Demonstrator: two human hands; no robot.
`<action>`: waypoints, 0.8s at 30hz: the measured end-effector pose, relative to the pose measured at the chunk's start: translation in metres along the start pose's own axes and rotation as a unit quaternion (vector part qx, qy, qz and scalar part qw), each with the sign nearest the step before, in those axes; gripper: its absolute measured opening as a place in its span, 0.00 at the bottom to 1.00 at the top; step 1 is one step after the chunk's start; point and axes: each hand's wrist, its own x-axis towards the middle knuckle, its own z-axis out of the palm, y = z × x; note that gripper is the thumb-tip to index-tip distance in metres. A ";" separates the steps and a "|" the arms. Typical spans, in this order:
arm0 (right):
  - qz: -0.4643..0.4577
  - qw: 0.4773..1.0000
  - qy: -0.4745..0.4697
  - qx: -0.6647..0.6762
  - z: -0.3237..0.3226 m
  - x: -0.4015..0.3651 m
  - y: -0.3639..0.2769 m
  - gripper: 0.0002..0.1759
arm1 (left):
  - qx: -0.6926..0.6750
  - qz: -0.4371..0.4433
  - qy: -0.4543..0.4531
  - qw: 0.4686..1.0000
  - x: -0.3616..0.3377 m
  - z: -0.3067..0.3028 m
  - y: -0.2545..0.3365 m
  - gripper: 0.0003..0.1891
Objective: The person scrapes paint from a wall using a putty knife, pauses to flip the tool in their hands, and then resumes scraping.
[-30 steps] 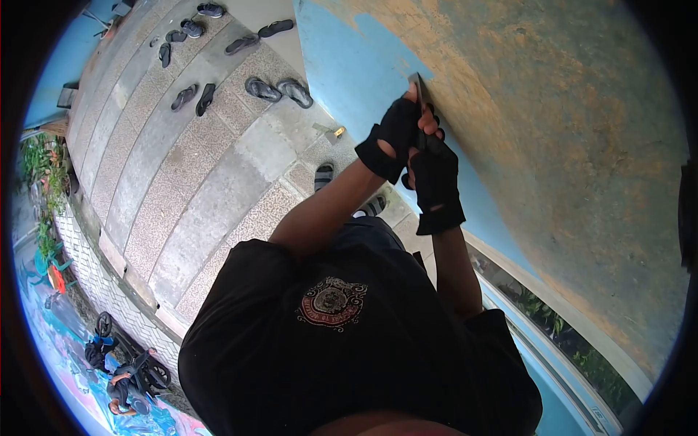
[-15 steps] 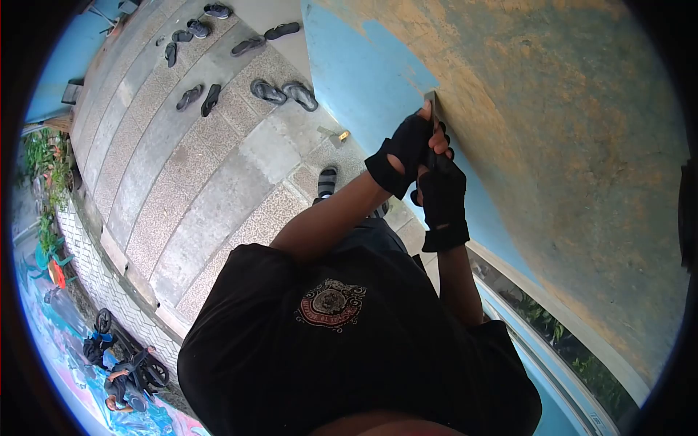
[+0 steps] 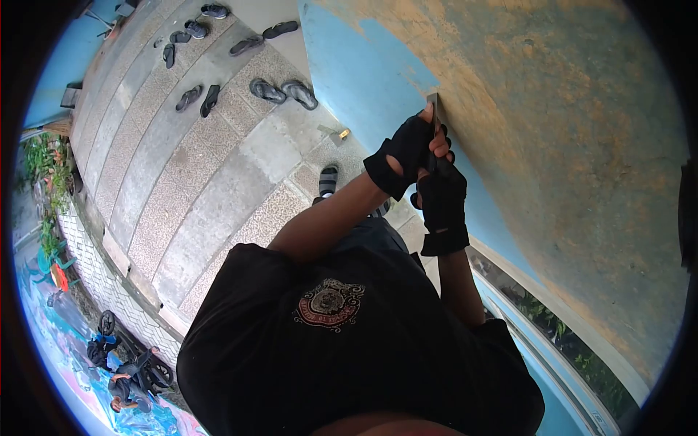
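Note:
Against the wall, where blue paint meets a bare, scraped yellow-grey surface, rests the metal blade of a scraper. My left hand, in a black fingerless glove, is closed around the scraper near its blade. Just below it, my right hand, gloved the same way, is wrapped round the lower part of the tool. Both hands are close together, and the handle is mostly hidden by the fingers.
Several sandals lie on the paved floor. A small yellow-and-grey object lies at the wall's foot. My sandalled foot is below. A person is beside a motorcycle at lower left.
The blade and my hands have shifted very slightly along the wall, with the grip unchanged. The person at lower left has moved a little.

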 end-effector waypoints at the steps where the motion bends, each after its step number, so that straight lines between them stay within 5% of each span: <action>1: -0.060 0.998 0.018 -0.029 0.000 0.004 -0.009 0.05 | -0.022 0.014 -0.003 1.000 0.004 -0.005 0.004 0.24; 5: 0.031 0.999 0.001 0.022 0.013 0.013 0.000 0.03 | -0.053 0.008 0.001 0.999 0.005 -0.011 0.006 0.23; 12: -0.006 1.000 -0.001 -0.006 0.012 0.014 -0.015 0.07 | -0.023 0.036 0.011 0.999 0.004 -0.016 0.003 0.22; 16: -0.063 0.995 0.046 -0.056 -0.001 -0.004 -0.021 0.05 | -0.045 -0.022 -0.001 0.999 0.000 -0.006 0.001 0.22; 17: 0.045 0.999 0.009 0.005 0.000 0.001 -0.016 0.05 | -0.036 -0.006 0.004 0.999 0.002 -0.006 0.004 0.23; 20: 0.087 0.994 -0.013 0.064 0.017 0.012 0.001 0.07 | -0.044 -0.002 0.007 0.999 0.001 -0.010 -0.003 0.23; 24: 0.040 0.997 0.020 0.057 0.003 -0.002 -0.015 0.04 | -0.056 -0.017 -0.001 0.998 0.000 -0.006 0.000 0.24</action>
